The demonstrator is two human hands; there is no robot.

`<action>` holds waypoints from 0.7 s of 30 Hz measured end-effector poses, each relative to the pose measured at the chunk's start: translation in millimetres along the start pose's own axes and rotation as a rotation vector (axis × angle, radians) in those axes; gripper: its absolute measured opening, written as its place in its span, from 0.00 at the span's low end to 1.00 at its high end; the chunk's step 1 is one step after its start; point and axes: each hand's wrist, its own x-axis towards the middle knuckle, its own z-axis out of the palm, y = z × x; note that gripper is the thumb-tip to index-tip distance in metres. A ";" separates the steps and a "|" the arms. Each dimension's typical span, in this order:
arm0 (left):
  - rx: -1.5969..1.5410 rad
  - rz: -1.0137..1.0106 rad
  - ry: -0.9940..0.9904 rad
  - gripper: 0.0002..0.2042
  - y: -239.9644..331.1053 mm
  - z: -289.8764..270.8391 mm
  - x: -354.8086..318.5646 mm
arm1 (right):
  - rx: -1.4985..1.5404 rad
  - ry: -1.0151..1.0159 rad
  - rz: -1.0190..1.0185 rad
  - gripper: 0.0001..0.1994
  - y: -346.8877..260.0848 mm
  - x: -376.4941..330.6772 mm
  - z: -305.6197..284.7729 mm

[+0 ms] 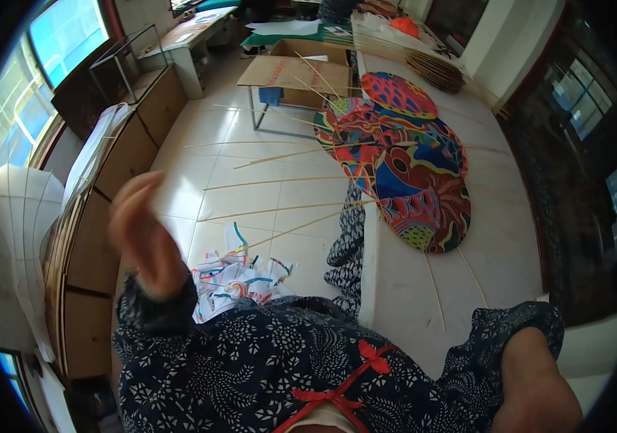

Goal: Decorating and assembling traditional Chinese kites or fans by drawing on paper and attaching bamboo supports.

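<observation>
Loosely open, the left hand (148, 238) is raised to the left of the long pale table (399, 292), over the tiled floor (178, 155); its bent fingers are blurred. The right hand (543, 404) hangs low to the right of that table's near end, cut off by the lower edge of the view, so whether it is closed or gripping something cannot be told.

On the table, along its left side, lie overlapping painted oval panels (424, 191) in red, blue and green. Thin pale sticks (272, 213) run out from them past the table's left edge above the floor, and two more lie toward its near end.

White paper scraps (240, 281) with coloured stripes are heaped on the floor left of the table, near the left hand. Farther along that side stands a board on a metal frame (287, 76). A stack of brown oval pieces (433, 70) sits on the table's far part. Wooden cabinets (92, 249) stand across the floor, well left of the table.
</observation>
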 end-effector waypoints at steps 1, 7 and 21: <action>0.157 -0.219 -0.210 0.17 -37.1 4.1 -25.3 | 0.013 0.000 0.026 0.24 -21.8 -31.5 127.9; 0.043 -0.596 -0.846 0.16 -222.5 49.7 -275.2 | -0.293 -0.703 0.634 0.21 -73.3 -100.4 165.3; -0.430 -0.562 -1.151 0.10 -213.4 193.7 -330.1 | -0.351 -0.789 2.689 0.11 -332.6 -362.3 10.3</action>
